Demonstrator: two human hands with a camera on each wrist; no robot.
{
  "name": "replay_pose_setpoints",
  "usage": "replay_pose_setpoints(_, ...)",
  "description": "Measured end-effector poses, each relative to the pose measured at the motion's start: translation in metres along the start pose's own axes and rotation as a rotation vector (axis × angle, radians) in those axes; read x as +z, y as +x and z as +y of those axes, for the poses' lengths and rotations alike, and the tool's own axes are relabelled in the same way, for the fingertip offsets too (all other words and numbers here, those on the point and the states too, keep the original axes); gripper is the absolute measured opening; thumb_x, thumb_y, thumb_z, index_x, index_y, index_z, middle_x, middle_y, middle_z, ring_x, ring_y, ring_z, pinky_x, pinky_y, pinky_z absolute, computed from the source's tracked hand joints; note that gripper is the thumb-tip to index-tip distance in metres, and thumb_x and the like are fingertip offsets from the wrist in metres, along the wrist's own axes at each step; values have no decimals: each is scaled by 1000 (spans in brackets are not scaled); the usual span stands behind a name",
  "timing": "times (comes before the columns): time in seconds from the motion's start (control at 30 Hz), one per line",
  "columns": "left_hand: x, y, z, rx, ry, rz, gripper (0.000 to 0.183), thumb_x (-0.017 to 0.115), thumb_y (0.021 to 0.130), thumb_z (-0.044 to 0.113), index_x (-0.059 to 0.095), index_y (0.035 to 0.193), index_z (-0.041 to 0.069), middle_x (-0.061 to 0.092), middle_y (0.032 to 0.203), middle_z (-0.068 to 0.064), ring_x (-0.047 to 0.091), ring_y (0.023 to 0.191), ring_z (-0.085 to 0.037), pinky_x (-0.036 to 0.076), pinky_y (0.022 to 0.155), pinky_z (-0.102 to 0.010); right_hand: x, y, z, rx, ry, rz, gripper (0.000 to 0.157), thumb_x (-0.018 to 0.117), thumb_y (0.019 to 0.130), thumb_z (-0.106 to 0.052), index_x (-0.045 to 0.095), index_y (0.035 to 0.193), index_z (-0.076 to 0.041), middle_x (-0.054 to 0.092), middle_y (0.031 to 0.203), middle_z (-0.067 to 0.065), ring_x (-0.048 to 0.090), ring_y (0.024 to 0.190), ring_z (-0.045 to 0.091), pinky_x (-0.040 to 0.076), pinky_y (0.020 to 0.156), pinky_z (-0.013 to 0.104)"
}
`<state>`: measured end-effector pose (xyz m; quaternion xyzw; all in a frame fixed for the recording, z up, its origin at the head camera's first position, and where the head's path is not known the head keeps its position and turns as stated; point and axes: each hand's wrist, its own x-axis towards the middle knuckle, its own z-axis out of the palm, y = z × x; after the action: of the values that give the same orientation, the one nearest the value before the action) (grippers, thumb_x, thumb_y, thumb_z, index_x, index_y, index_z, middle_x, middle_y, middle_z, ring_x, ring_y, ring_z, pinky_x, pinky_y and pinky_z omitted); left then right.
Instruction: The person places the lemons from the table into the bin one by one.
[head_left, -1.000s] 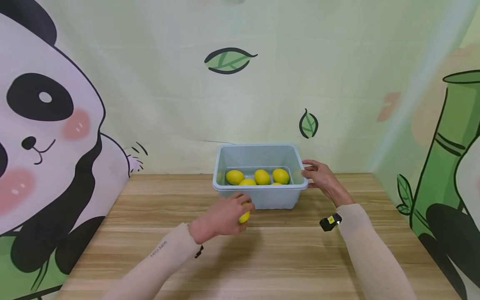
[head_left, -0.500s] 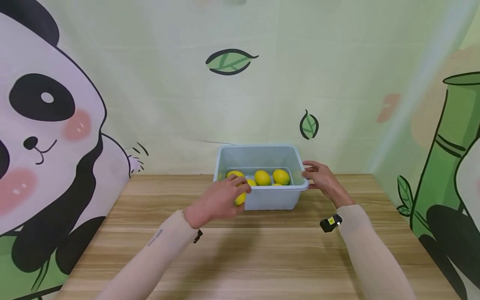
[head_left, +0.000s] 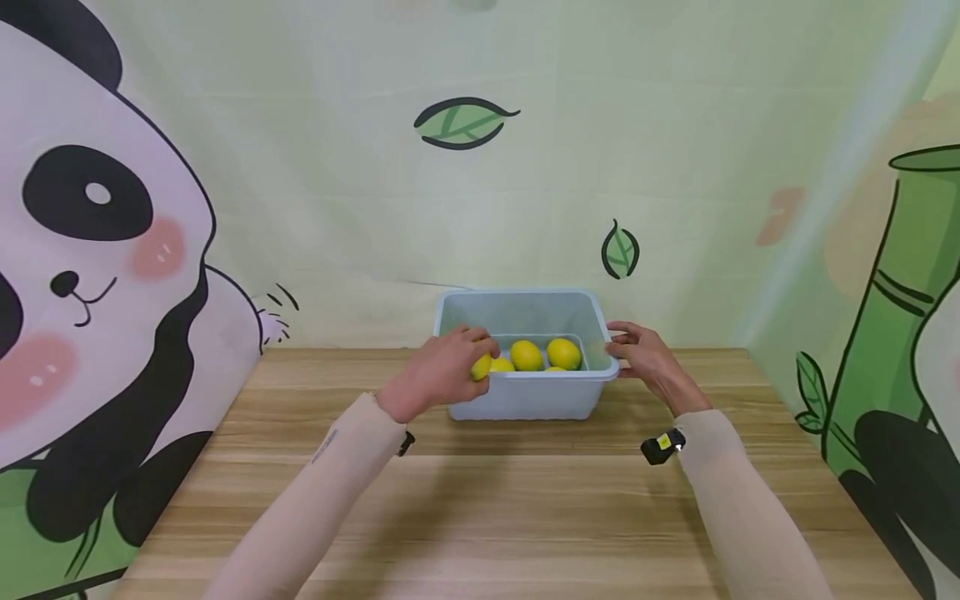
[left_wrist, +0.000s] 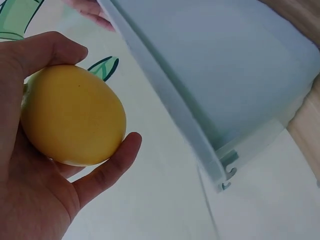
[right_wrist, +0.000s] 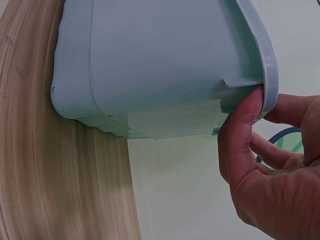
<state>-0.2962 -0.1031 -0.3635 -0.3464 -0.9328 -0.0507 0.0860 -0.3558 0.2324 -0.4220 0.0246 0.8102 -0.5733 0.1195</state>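
Note:
My left hand (head_left: 446, 369) grips a yellow lemon (left_wrist: 75, 115) between thumb and fingers, over the front left rim of a light blue plastic bin (head_left: 525, 396). In the left wrist view the lemon hangs clear of the bin's wall (left_wrist: 200, 65). My right hand (head_left: 647, 358) holds the bin's right rim; in the right wrist view its fingers (right_wrist: 242, 135) curl under the rim (right_wrist: 270, 65). Several lemons (head_left: 564, 354) lie on the bin's floor, some partly hidden by the front wall and my left hand.
The bin stands near the back of a wood-grain table (head_left: 525, 517). Right behind it hangs a pale green backdrop (head_left: 337, 208) printed with a panda, leaves and bamboo. Small black wrist devices (head_left: 662, 447) sit at both cuffs.
My left hand has risen from in front of the bin, carrying the lemon up and forward to the front left rim. The right hand keeps its hold on the rim.

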Motion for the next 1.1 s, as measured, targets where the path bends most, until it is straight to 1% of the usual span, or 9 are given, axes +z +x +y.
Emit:
replay_pose_setpoints(0.17, -6, 11, -3, -30, 5, -13, 33, 69, 85, 26, 66, 116, 18, 63, 122, -1, 57, 102, -23, 56, 67, -36, 0, 2, 0, 4, 3, 3, 55, 53, 101, -18, 34, 152, -14, 45, 144, 21, 49, 125, 39, 59, 86, 31)
replay_pose_setpoints(0.33, -12, 21, -5, -50, 0, -26, 32, 68, 86, 27, 65, 117, 18, 63, 120, -1, 56, 102, -22, 56, 71, -36, 0, 2, 1, -1, 5, 6, 54, 52, 101, -17, 35, 151, -14, 45, 143, 21, 50, 124, 38, 59, 83, 30)
replay_pose_setpoints(0.57, -20, 32, -5, -62, -19, -53, 33, 66, 87, 26, 64, 119, 18, 61, 119, -1, 56, 104, -23, 55, 71, -36, 0, 2, 2, -3, 7, -3, 55, 52, 101, -17, 34, 152, -13, 44, 144, 22, 48, 124, 40, 59, 80, 27)
replay_pose_setpoints(0.67, -24, 38, -7, -70, -20, -67, 34, 65, 87, 26, 63, 120, 18, 60, 120, -1, 56, 105, -24, 55, 73, -38, -1, 2, 2, -5, 9, -6, 55, 52, 101, -16, 34, 152, -13, 44, 143, 22, 48, 125, 40, 59, 81, 27)
replay_pose_setpoints(0.87, -31, 50, -11, -88, -51, -105, 36, 66, 87, 27, 63, 121, 17, 60, 119, -3, 55, 103, -23, 55, 84, -38, -2, 2, 2, -13, 5, -1, 54, 51, 101, -16, 34, 152, -12, 44, 143, 22, 49, 125, 40, 59, 81, 29)
replay_pose_setpoints(0.97, -33, 56, -13, -96, -81, -130, 36, 65, 87, 26, 63, 121, 16, 59, 119, -3, 55, 100, -22, 54, 86, -37, -3, 2, 2, -8, 0, 3, 53, 51, 101, -16, 35, 152, -12, 45, 143, 22, 49, 126, 40, 59, 82, 30)
replay_pose_setpoints(1.1, -34, 62, -15, -114, -96, -160, 37, 65, 86, 26, 63, 122, 16, 59, 120, -4, 55, 100, -22, 54, 86, -36, -1, 2, 1, -1, -3, 1, 54, 52, 101, -16, 35, 152, -13, 45, 143, 21, 50, 125, 39, 59, 87, 33)
